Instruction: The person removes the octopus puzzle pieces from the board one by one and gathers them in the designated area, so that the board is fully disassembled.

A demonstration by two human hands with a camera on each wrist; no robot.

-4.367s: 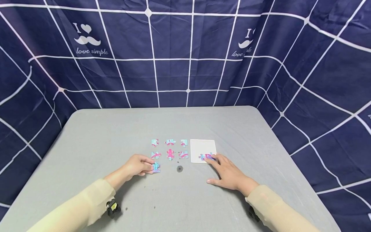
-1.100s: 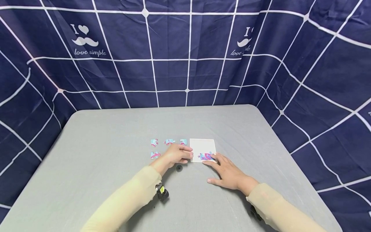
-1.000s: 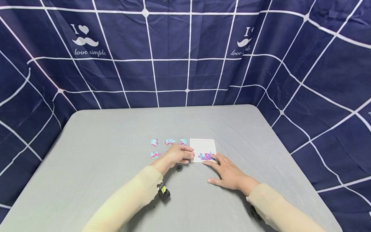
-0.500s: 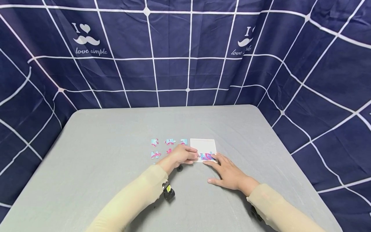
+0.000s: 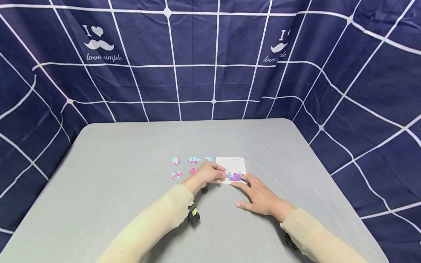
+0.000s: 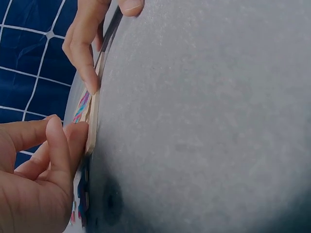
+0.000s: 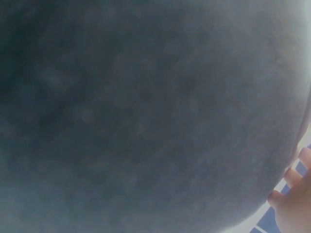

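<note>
In the head view a square white puzzle tray lies on the table, with joined purple and pink jigsaw pieces along its near edge. My left hand reaches over the tray's left side, thumb and fingertips drawn together at a jigsaw piece that they hide almost wholly. The left wrist view shows the left fingers low against the tray's edge. My right hand lies at the tray's near right corner, fingers extended, touching the joined pieces and the rim.
Left of the tray lie loose jigsaw pieces, among them a blue corner piece, a piece with a pink arc and another below. A dark round spot marks the grey table. A navy curtain stands behind.
From the lower left of the loose pieces, my left hand has moved right to the tray. Over the last second it has edged slightly further right. My right hand has barely shifted.
</note>
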